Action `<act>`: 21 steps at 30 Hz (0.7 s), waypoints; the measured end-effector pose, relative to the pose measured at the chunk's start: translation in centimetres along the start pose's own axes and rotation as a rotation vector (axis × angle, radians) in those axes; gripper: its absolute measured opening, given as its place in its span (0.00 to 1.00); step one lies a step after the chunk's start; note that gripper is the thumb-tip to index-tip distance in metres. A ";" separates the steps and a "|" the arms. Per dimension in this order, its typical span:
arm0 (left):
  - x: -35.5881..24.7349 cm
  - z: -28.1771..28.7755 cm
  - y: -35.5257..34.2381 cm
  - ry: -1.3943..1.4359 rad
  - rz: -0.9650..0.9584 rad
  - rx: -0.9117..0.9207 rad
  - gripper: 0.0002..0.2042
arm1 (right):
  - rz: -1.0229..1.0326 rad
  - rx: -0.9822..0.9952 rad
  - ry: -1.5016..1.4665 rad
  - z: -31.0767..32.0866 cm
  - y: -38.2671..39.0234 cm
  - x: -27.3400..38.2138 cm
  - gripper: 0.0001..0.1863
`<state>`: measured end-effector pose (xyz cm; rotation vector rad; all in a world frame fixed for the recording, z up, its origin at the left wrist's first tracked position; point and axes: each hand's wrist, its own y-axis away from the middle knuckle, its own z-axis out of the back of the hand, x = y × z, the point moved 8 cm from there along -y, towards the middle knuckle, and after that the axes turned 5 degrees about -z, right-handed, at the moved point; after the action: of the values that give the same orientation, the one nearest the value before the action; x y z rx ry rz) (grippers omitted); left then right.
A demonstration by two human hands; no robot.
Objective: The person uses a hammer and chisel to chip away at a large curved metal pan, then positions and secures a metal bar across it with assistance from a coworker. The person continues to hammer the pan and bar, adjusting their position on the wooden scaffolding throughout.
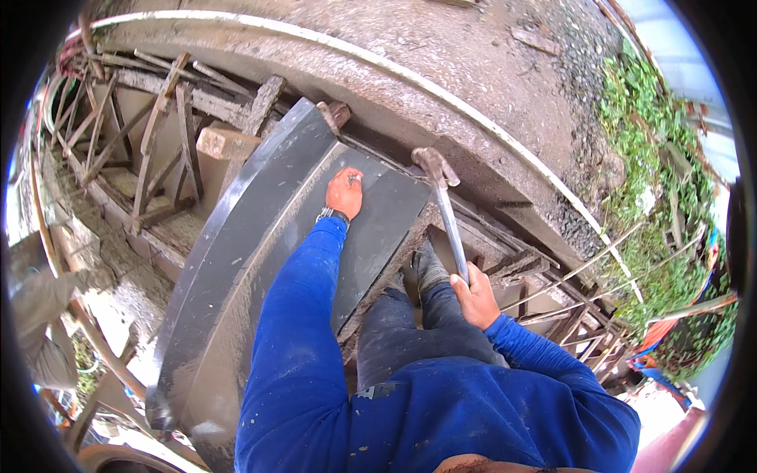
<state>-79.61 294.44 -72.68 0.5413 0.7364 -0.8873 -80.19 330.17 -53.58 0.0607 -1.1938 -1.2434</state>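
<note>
My right hand (475, 298) is wrapped round the metal handle of a claw hammer (451, 229). The hammer points away from me, its worn brown head above the far edge of a dark grey sheet-faced panel (378, 209). On that panel rests my left hand (344, 193), fingers curled closed, with a watch on the wrist. A small shiny bit shows at its fingertips, too small to name. A raised ledge runs along the panel to the left of my left hand, dusted with dried cement.
Beyond the panel runs a low concrete wall (505, 185), with a white pipe (441, 83) above it. Timber bracing (162, 134) stands at the left, beside a wood block (227, 144). Thin sticks (579, 272) jut out at the right, near green plants (643, 118). Another person's trousers (43, 315) show far left.
</note>
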 end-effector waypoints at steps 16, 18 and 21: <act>-15.1 1.1 12.2 -0.650 -0.006 0.704 0.41 | -0.066 0.251 -0.039 1.5 6.9 -10.0 0.19; -14.4 0.9 12.1 -0.707 -0.016 0.712 0.40 | -0.067 0.264 -0.063 1.1 6.9 -10.6 0.20; -14.9 0.5 11.9 -0.713 -0.032 0.764 0.40 | -0.119 0.305 -0.130 0.5 7.8 -11.5 0.20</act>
<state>-75.72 307.69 -59.54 0.8100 -0.2726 -1.2906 -73.44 342.07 -56.16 0.2830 -1.5043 -1.1723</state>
